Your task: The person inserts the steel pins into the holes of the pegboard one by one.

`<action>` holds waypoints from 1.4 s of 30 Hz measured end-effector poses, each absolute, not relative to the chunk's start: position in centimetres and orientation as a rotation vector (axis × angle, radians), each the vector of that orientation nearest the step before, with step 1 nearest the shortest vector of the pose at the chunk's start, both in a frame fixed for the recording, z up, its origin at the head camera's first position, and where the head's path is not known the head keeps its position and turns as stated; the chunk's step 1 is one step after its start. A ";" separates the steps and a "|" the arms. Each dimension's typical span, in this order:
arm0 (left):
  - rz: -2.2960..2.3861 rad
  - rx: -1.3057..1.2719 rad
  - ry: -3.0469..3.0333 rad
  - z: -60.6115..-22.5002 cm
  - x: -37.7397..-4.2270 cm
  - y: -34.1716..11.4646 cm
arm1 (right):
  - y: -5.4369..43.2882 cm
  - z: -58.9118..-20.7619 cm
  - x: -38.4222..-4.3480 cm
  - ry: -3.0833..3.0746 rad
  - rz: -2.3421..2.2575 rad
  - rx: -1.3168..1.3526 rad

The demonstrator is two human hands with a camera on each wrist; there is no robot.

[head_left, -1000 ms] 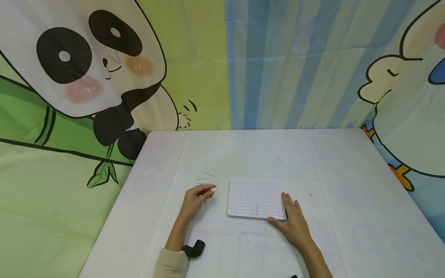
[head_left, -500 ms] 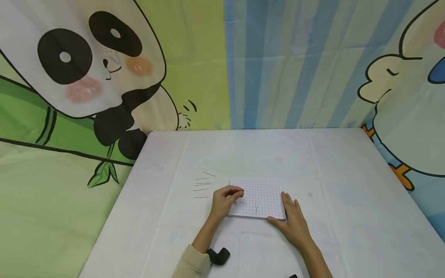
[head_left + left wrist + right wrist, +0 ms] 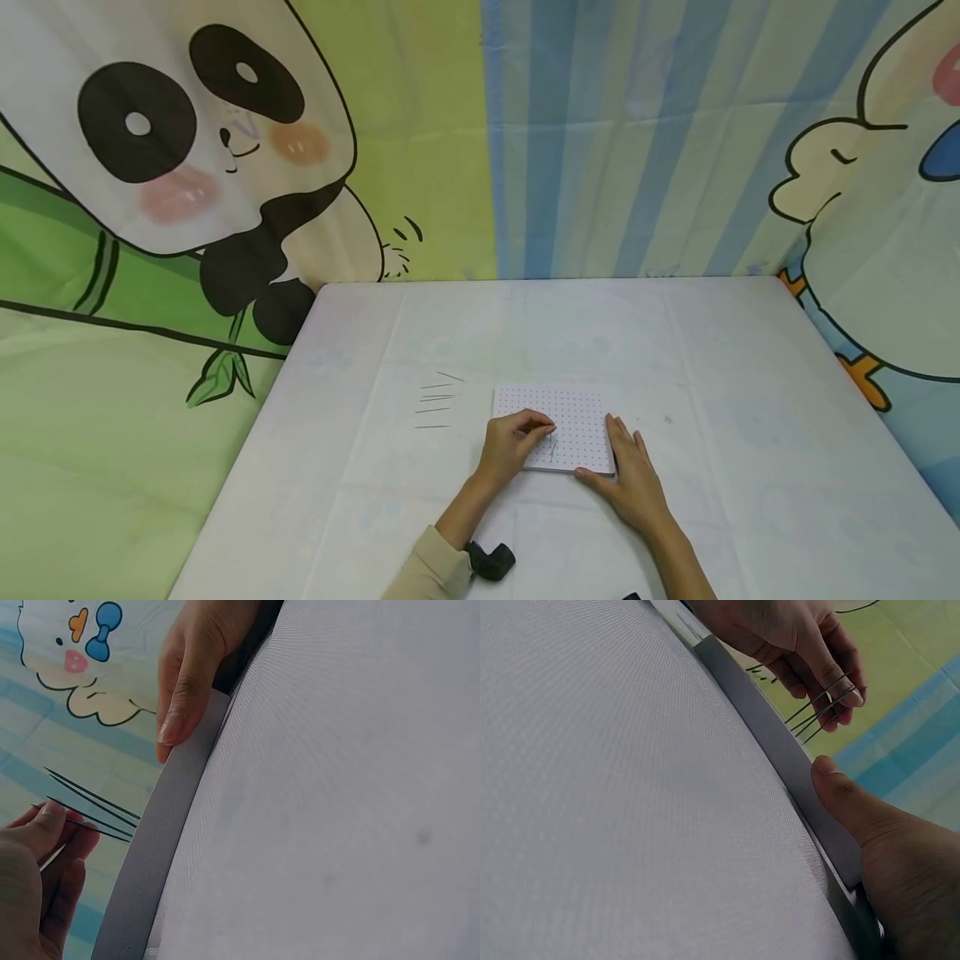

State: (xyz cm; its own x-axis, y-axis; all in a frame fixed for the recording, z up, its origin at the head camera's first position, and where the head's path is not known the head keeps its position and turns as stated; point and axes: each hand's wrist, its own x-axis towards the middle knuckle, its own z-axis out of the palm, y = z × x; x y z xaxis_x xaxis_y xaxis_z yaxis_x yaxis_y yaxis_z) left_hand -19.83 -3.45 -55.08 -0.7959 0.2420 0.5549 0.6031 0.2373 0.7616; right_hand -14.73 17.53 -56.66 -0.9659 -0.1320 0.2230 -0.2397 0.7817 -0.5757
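Left hand [image 3: 510, 446] shifted right, 1 pin [image 3: 114, 835] pinched between fingers [image 3: 87, 837], white pegboard [image 3: 583, 423] below

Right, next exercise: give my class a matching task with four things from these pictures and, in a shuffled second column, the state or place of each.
1. Left hand
2. Right hand
3. Loose rods
4. Board

A. Lying on the table
B. White, dotted all over
C. Pinching a thin rod
D. Touching two edges at a corner

Pairs: 1-C, 2-D, 3-A, 4-B
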 end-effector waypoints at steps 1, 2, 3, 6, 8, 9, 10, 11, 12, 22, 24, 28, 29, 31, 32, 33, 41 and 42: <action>-1.577 -0.785 -2.196 -55.1 -19.9 -3.5 | 17.5 -56.7 -14.7 -2.803 0.939 0.297; -1.572 -0.789 -2.199 -55.2 -19.9 -3.5 | 17.5 -56.7 -14.7 -2.802 0.936 0.298; -1.566 -0.796 -2.199 -55.2 -19.9 -3.5 | 17.5 -56.7 -14.7 -2.800 0.934 0.299; -1.521 -0.828 -2.211 -55.3 -19.9 -3.7 | 17.5 -56.8 -14.8 -2.790 0.931 0.307; -1.496 -0.849 -2.227 -55.3 -19.9 -3.7 | 17.5 -56.8 -14.8 -2.784 0.928 0.313; -1.482 -0.859 -2.235 -55.4 -19.9 -3.7 | 17.5 -56.8 -14.8 -2.781 0.927 0.315; -1.471 -0.867 -2.245 -55.4 -19.9 -3.7 | 17.5 -56.8 -14.8 -2.779 0.927 0.316; -1.461 -0.874 -2.253 -55.4 -19.9 -3.8 | 17.5 -56.8 -14.8 -2.782 0.927 0.316; -1.455 -0.883 -2.255 -55.5 -19.9 -3.8 | 17.6 -56.8 -14.8 -2.782 0.929 0.317; -1.395 -0.932 -2.283 -55.8 -20.0 -3.9 | 17.5 -56.6 -14.7 -2.792 0.958 0.305; -1.386 -0.941 -2.285 -55.8 -20.0 -3.9 | 17.5 -56.6 -14.7 -2.790 0.960 0.304; -1.377 -0.938 -2.299 -55.9 -20.1 -3.9 | 17.5 -56.7 -14.6 -2.781 0.959 0.305; -1.370 -0.929 -2.308 -55.9 -20.0 -3.9 | 17.5 -56.7 -14.6 -2.781 0.957 0.306; -1.342 -0.916 -2.323 -56.1 -19.9 -4.1 | 17.5 -56.9 -14.6 -2.784 0.959 0.310; -1.324 -0.909 -2.337 -56.1 -19.8 -4.1 | 17.4 -56.9 -14.6 -2.785 0.962 0.310; -1.300 -0.907 -2.349 -56.1 -19.7 -4.2 | 17.4 -56.9 -14.6 -2.786 0.964 0.311; -1.200 -0.970 -2.383 -55.7 -19.6 -4.5 | 17.4 -56.8 -14.6 -2.767 0.931 0.312; -1.219 -0.973 -2.388 -55.6 -19.6 -4.6 | 17.5 -56.8 -14.7 -2.763 0.925 0.313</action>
